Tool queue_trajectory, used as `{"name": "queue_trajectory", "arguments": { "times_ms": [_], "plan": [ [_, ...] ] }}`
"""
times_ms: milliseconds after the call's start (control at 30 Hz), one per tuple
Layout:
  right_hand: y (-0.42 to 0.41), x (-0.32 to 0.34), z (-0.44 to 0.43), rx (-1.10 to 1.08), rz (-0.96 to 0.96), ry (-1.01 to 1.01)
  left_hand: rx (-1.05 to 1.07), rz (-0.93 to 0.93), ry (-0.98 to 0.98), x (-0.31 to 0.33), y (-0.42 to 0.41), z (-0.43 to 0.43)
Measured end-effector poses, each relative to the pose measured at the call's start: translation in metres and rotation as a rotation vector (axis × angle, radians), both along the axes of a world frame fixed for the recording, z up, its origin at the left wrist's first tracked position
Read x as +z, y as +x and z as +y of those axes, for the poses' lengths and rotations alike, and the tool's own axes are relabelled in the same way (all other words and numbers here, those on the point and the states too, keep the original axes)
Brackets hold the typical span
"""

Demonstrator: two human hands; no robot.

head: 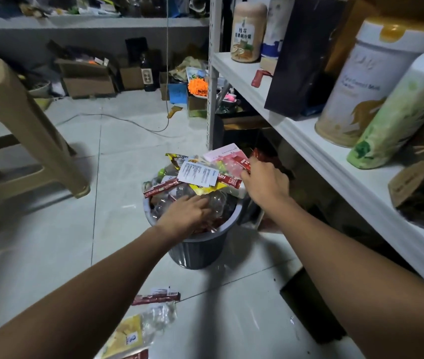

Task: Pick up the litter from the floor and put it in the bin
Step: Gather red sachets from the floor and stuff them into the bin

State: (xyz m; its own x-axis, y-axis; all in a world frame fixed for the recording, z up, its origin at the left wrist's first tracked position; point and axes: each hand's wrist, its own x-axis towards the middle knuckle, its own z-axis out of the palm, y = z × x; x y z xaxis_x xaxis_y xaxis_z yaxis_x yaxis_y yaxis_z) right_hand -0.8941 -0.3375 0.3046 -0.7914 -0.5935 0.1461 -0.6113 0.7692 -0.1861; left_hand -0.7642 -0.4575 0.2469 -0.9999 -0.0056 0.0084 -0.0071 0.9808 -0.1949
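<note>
Grey ribbed plastic bin is overfull w/ wrappers. Our left hand presses flat, fingers spread, on clear bottles; right hand pinches a pink packet. Pile could slide off. More red/yellow sachets on floor nearby.

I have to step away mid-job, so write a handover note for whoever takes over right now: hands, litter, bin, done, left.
Left hand: palm down, pressing on clear plastic bottles in the grey bin; whether it grips anything cannot be told.
Right hand: at the far rim, fingers on a red and pink wrapper.
Done: bin heaped above its rim with wrappers and leaflets.
Left: on the floor near you, a red sachet and a clear and yellow bag. Pile looks loose, so press it down first.
</note>
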Motion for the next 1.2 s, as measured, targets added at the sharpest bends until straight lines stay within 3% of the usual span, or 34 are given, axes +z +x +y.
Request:
{"name": "queue_trajectory", "arguments": {
  "times_ms": [433, 833, 1067, 1200],
  "plan": [
    [-0.008, -0.008, -0.021, 0.068, 0.031, -0.036, 0.059, 0.234, 0.041, -0.034, 0.009, -0.013],
    [0.003, -0.01, -0.042, 0.103, 0.014, 0.001, -0.024, 0.318, -0.002, -0.04, 0.019, -0.016],
    [0.009, -0.007, -0.085, 0.203, -0.025, 0.022, 0.001, 0.489, -0.155, 0.006, 0.024, -0.054],
    [0.012, -0.012, -0.105, 0.216, -0.026, 0.107, -0.039, 0.486, -0.239, 0.042, 0.027, -0.08]
  ]
}}
